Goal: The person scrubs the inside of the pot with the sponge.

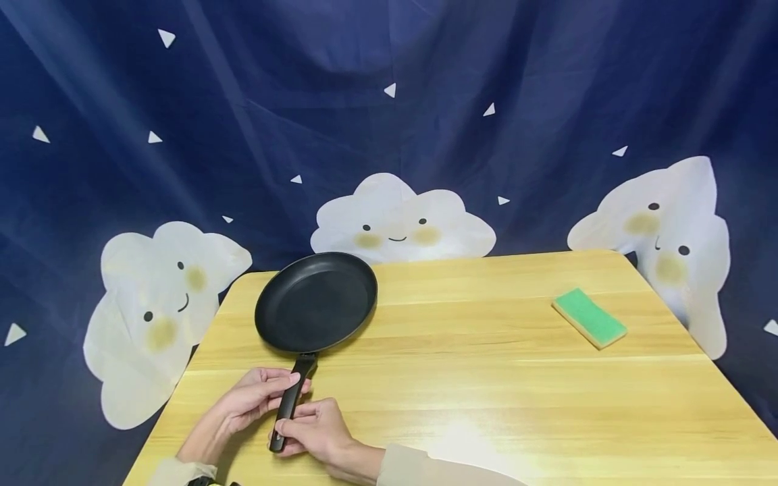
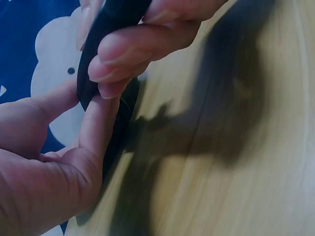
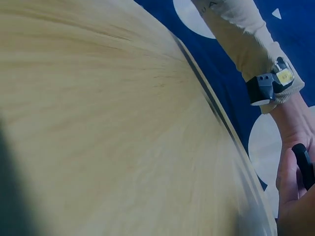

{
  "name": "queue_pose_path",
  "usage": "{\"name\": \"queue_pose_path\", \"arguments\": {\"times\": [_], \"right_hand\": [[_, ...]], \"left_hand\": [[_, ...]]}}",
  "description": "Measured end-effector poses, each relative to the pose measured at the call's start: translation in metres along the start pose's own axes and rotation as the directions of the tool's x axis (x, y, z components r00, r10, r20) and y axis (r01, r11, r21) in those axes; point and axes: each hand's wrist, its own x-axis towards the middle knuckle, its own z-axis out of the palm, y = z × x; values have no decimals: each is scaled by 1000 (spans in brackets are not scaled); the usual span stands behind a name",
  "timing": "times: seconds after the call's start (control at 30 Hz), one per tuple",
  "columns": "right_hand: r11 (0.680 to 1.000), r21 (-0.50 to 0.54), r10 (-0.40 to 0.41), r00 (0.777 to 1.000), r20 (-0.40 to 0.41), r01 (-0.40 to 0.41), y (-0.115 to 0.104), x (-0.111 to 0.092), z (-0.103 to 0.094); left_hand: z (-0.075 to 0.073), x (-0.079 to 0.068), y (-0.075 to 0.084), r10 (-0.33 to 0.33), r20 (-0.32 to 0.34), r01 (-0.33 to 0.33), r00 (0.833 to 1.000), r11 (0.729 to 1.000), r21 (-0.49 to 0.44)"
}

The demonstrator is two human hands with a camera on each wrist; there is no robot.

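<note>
A black frying pan (image 1: 317,302) is at the left of the table in the head view, its round body toward the back edge and its handle (image 1: 286,410) pointing at me. My left hand (image 1: 258,397) pinches the handle near the pan body, thumb on top. Close to the handle's end, my right hand (image 1: 319,430) grips it between thumb and fingers. Both hands (image 2: 54,162) also show on the dark handle (image 2: 110,29) in the left wrist view. In the right wrist view only a short piece of the handle (image 3: 303,164) is visible.
A green and tan sponge (image 1: 591,317) lies at the right of the wooden table (image 1: 462,378). Behind the table hangs a dark blue curtain (image 1: 340,81) with white clouds. The left sleeve carries a small wrist device (image 3: 266,88).
</note>
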Motion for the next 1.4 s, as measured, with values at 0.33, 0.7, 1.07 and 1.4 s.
{"name": "queue_pose_path", "arguments": {"times": [0.33,0.7,1.07,1.4], "right_hand": [[999,-26,18,1000,6,-18,-8,-13,-19],[999,-51,2,999,43,1,-23,-28,-53],[995,-97,1,999,52,4,-40,-47,-87],[992,-125,22,996,87,-11,-57,-68,-123]], "left_hand": [[23,7,-6,5,-22,-6,1000,1000,-19],[58,29,-10,30,-46,-32,999,999,-37],[97,46,-18,51,-97,-59,994,995,-80],[134,65,-25,71,-80,-79,994,991,-111]]}}
